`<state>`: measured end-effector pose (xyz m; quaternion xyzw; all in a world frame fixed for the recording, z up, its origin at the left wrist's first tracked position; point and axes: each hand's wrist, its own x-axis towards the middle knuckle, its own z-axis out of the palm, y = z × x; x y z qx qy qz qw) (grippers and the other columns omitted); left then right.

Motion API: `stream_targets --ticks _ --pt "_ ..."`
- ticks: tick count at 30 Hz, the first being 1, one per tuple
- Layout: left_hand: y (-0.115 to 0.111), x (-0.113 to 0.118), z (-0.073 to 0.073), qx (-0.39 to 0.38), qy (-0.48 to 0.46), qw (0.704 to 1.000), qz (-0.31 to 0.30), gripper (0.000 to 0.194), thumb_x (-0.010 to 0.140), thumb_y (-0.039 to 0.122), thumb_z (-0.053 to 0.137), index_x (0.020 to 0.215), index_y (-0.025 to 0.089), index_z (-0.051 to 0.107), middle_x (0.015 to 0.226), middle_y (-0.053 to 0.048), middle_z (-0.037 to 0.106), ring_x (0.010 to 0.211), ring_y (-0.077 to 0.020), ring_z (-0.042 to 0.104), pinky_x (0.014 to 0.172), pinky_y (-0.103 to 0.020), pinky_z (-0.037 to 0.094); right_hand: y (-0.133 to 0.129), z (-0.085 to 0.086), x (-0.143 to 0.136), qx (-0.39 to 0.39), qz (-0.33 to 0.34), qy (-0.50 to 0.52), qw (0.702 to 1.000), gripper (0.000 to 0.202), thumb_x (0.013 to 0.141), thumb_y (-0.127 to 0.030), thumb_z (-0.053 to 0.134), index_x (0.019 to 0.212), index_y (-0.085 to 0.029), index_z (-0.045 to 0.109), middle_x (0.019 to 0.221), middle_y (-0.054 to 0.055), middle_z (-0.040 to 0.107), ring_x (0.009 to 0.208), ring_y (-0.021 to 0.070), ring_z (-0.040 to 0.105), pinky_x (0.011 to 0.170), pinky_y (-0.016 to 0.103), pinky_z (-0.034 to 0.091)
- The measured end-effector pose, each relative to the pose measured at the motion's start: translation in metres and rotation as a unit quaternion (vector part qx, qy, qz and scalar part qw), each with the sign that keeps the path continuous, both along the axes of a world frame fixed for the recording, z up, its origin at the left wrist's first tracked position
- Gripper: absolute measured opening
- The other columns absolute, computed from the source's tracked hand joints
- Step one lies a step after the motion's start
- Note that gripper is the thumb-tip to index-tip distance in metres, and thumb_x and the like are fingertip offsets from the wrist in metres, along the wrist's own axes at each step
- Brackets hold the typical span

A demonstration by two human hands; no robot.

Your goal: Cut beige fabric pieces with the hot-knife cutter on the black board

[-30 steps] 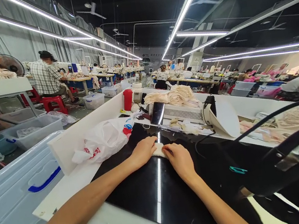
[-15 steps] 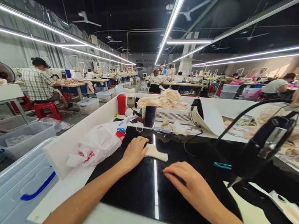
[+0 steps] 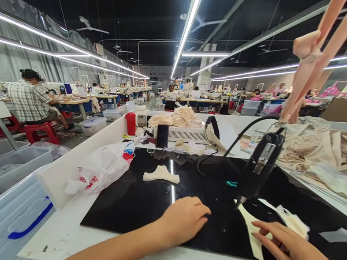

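Observation:
My left hand (image 3: 187, 218) is over the front of the black glossy board (image 3: 123, 210), its fingers loosely bent, with nothing visible in them. Farther right, my right hand (image 3: 285, 240) has thumb and fingers apart at the edge of a long curved cream piece (image 3: 249, 228); whether it touches the piece I cannot tell. A thicker cream fabric piece (image 3: 160, 175) lies alone beyond my left hand. A black handheld tool (image 3: 258, 173) with a cord hangs above the board near my right hand, its pointed tip by the curved piece. Teal thread snips (image 3: 231, 183) lie behind it.
A white plastic bag (image 3: 99, 167) and a phone (image 3: 162, 136) are at the board's far side. Beige garments (image 3: 337, 143) are heaped at the right. Pink straps (image 3: 310, 56) hang above the tool. A blue-handled bin (image 3: 19, 247) is at the left; a seated person (image 3: 29, 99) works beyond.
My left hand has left the thicker cream piece and moved right and nearer. My right hand has moved right to the curved cream piece. The view has turned right.

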<state>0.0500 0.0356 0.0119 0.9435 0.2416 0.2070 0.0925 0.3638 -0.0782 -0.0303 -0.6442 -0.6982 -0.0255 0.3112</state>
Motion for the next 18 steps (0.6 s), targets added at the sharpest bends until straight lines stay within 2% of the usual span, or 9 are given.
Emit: stream_targets --ticks 4,9,13,16,18 --pt "-0.026 0.038 -0.007 0.066 0.039 0.995 -0.056 0.019 0.104 0.028 0.061 0.118 0.019 0.071 0.104 -0.004 0.073 0.094 -0.0206 0.072 0.081 -0.032 0.056 0.001 -0.003 -0.008 0.03 0.027 -0.07 0.997 0.054 0.102 -0.071 0.044 0.109 -0.029 0.078 0.1 0.006 0.08 0.085 0.0214 0.078 0.074 0.028 0.064" --pt "-0.035 0.073 -0.01 0.098 0.04 0.992 -0.07 0.021 0.106 0.032 0.058 0.111 0.017 0.071 0.099 -0.005 0.074 0.089 -0.0219 0.072 0.074 -0.035 0.056 0.004 -0.007 -0.016 0.103 0.049 -0.164 0.98 0.055 0.111 -0.057 0.03 0.098 -0.027 0.075 0.092 0.004 0.078 0.08 0.018 0.078 0.068 0.026 0.061" --pt "-0.037 0.086 -0.01 0.1 0.045 0.993 -0.049 0.02 0.105 0.033 0.059 0.107 0.015 0.069 0.096 -0.006 0.073 0.088 -0.0218 0.072 0.071 -0.034 0.055 0.004 -0.025 -0.008 0.115 0.039 -0.209 0.97 0.052 0.114 -0.046 0.025 0.105 -0.025 0.072 0.095 0.006 0.077 0.081 0.0185 0.077 0.068 0.028 0.059" --pt "-0.039 0.088 -0.012 0.11 0.042 0.992 -0.045 0.021 0.106 0.034 0.059 0.107 0.015 0.067 0.095 -0.005 0.072 0.087 -0.0215 0.072 0.071 -0.034 0.054 0.002 -0.036 -0.002 0.094 0.03 -0.211 0.973 0.048 0.114 -0.042 0.025 0.112 -0.024 0.07 0.103 0.009 0.076 0.088 0.021 0.076 0.072 0.03 0.06" --pt "-0.039 0.087 -0.014 0.119 0.04 0.991 -0.047 0.021 0.107 0.034 0.058 0.106 0.015 0.067 0.093 -0.005 0.072 0.087 -0.0213 0.071 0.07 -0.034 0.053 -0.001 -0.038 -0.002 0.067 0.024 -0.194 0.978 0.046 0.113 -0.042 0.026 0.116 -0.025 0.069 0.107 0.01 0.075 0.094 0.0223 0.076 0.075 0.032 0.06"
